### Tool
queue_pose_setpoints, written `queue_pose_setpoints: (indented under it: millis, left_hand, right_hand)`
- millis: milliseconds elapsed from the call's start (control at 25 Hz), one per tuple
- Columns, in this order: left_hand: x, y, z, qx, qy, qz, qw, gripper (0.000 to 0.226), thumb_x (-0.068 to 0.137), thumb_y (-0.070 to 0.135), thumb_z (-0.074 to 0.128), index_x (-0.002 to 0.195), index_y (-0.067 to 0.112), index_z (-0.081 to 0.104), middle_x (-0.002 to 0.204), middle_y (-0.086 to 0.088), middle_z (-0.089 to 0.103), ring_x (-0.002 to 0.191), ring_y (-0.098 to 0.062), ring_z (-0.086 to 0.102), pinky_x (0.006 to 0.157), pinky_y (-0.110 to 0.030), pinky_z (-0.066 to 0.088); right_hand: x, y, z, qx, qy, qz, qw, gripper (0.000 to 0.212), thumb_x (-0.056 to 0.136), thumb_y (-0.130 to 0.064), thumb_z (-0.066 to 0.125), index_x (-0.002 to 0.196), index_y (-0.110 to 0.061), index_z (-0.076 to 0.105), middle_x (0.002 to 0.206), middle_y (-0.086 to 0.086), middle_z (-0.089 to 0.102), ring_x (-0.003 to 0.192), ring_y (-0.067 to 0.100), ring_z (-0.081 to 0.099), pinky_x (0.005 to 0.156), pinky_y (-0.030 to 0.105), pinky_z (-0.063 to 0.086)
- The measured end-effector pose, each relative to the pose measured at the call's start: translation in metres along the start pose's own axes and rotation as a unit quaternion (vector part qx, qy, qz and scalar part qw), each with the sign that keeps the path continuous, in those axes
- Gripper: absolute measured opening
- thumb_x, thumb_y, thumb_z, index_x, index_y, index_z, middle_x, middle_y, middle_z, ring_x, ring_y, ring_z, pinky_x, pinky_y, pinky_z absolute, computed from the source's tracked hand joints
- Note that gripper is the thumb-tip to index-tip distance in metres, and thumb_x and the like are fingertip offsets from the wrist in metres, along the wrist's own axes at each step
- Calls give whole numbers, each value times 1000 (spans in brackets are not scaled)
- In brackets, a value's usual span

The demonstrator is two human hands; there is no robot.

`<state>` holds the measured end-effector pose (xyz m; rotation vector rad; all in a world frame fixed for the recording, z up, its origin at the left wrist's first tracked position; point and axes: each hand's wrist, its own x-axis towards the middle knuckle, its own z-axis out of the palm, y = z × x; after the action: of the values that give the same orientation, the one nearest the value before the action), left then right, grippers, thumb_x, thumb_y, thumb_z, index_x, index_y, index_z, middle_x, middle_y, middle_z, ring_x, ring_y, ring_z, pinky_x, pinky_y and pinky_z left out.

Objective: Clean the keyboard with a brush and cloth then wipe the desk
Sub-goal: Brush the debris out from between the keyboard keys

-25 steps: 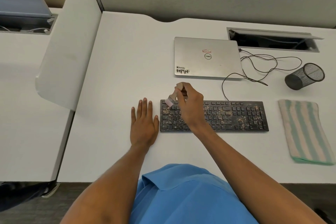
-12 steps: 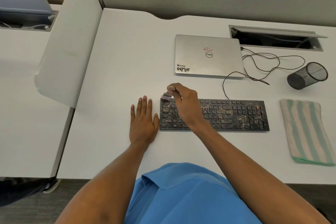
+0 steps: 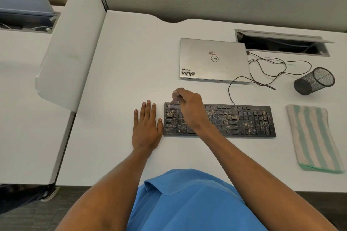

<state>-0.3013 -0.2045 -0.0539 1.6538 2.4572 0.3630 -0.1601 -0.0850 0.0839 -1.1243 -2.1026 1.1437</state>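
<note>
A black keyboard (image 3: 234, 120) speckled with tan crumbs is laid on the white counter (image 3: 131, 62); a small brush (image 3: 174, 103) is grasped by the right grip (image 3: 189, 107) over its top-left keys. The left grip (image 3: 145, 127) is rested flat, released, just beside it. "Dell" and "WMN" are read on the closed laptop (image 3: 214, 60).

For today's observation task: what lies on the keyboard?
Tan crumbs across the keyboard, and the brush at its far-left corner. The right hand covers the keys beneath it.
</note>
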Motion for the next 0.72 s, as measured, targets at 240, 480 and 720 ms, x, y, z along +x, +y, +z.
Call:
queue_pose_setpoints:
  millis: [240,480,720]
  left_hand:
    - [1,0,1,-4,0,0,1000,67,106,40,26,168,14,23,177,-6,11,164,-20,3,133,-50,5]
    - [1,0,1,-9,-1,0,1000,68,104,36,26,167,13,23,177,-7,12,164,-21,5,133,-49,4]
    - [1,0,1,-7,2,3,1000,67,104,35,28,167,12,24,177,-7,14,164,-21,6,133,-50,5]
  right_hand:
    - [0,-5,4,-5,13,-23,1000,24,96,12,48,108,0,65,99,11,71,95,18,70,79,-1,44]
    - [-5,-8,10,-21,-42,-47,998,25,97,7,45,107,-6,65,99,4,68,93,13,66,83,9,51]
    - [-5,-4,6,-40,-20,-31,998,28,97,5,43,109,-10,63,102,-6,63,96,7,62,89,17,55]
